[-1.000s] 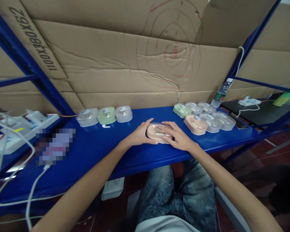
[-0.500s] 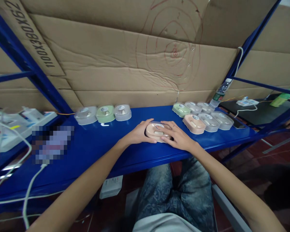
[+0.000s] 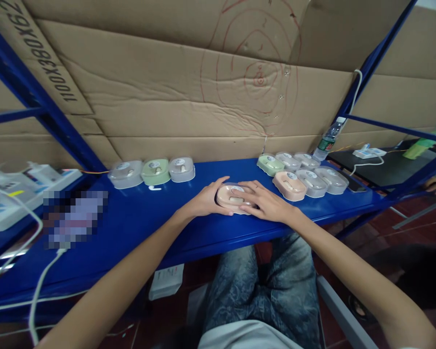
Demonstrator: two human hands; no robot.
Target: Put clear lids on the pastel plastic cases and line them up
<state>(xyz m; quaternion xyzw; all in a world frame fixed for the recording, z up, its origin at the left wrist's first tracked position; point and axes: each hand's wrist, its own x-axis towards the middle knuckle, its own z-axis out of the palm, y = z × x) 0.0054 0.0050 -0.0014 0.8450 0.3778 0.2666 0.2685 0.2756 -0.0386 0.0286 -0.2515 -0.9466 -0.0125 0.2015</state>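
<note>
A pink lidded box (image 3: 227, 194) with a see-through top and a small pale tab rests on the blue table in front of me. My left hand (image 3: 208, 198) curves around its left side, thumb along the near edge and fingers at the far edge. From the right, my right hand (image 3: 263, 201) grips the box, with fingers lying across the lid. Part of the box's right side is hidden under those fingers. A small white hook-shaped piece (image 3: 155, 188) lies on the table to the left.
Grey and green lidded boxes (image 3: 155, 171) stand at the back left. More boxes, including another pink one (image 3: 289, 186), are grouped at the right beside a water bottle (image 3: 329, 139). A phone (image 3: 76, 218) with a cable lies left. Cardboard (image 3: 148, 87) backs the table (image 3: 131, 232).
The view has shifted slightly. Both hands stay on the pink box, with hardly any visible movement of the fingers.
</note>
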